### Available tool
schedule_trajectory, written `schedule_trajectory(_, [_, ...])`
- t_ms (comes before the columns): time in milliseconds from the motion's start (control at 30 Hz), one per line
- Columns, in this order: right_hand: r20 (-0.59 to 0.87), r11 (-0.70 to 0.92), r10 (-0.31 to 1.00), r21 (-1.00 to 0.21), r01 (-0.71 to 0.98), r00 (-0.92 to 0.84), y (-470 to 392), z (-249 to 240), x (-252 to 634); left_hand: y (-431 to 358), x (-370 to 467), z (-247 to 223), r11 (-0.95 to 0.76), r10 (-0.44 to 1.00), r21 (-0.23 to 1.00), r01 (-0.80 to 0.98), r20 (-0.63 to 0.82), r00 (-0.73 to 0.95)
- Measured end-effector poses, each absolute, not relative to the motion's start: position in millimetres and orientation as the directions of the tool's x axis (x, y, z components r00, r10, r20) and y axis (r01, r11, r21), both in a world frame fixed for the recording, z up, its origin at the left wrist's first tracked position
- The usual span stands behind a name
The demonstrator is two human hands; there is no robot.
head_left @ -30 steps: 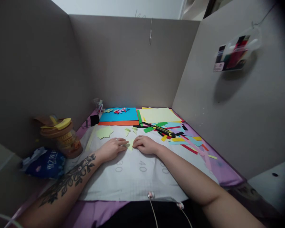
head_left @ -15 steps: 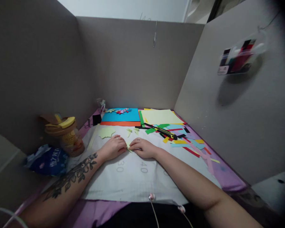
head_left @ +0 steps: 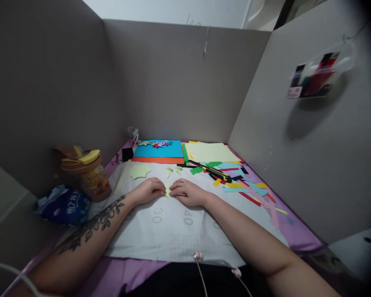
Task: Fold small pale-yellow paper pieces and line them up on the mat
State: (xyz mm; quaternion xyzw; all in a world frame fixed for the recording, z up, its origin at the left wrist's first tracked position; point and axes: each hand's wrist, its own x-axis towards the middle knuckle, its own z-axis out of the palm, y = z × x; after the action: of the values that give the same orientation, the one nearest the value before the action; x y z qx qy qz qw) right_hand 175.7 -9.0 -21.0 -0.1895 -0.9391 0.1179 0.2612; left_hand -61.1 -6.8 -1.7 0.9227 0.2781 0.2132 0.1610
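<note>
Between my fingertips is a small folded piece of pale yellow-green paper (head_left: 167,191), low over the white mat. My left hand (head_left: 149,190) pinches its left side with the fingers closed. On the opposite side, my right hand (head_left: 187,192) grips it between thumb and fingers. Just beyond the hands lie two small folded paper pieces (head_left: 169,171) of the same colour. A flat stack of pale green paper pieces with jagged edges (head_left: 139,171) rests beyond my left hand.
A yellow-black utility knife (head_left: 218,173) lies among coloured paper strips (head_left: 250,187) at the right. Behind are blue card (head_left: 157,152) bearing small paper stars and pale yellow sheets (head_left: 213,152). A lidded cup (head_left: 94,181) and blue packet (head_left: 64,206) stand left. Grey partitions (head_left: 185,82) enclose the table.
My fingertips have moved slightly apart, so more of the folded paper shows between them. The camera view has shifted a little.
</note>
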Motion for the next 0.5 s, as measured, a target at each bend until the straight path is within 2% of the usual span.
schedule_trajectory(167, [0.427,0.919,0.380,-0.273,0.284,-0.820,-13.8,-15.7,174.0,-4.9,-57.8,-2.4,-0.693,0.681,0.516,0.503,0.242,0.691])
schedule_trajectory(500, [0.375,0.905,0.403,-0.296,0.305,-0.835,-18.0,-9.0,174.6,4.6,-46.8,-10.3,-0.599,0.777,0.533,0.598,0.207,0.594])
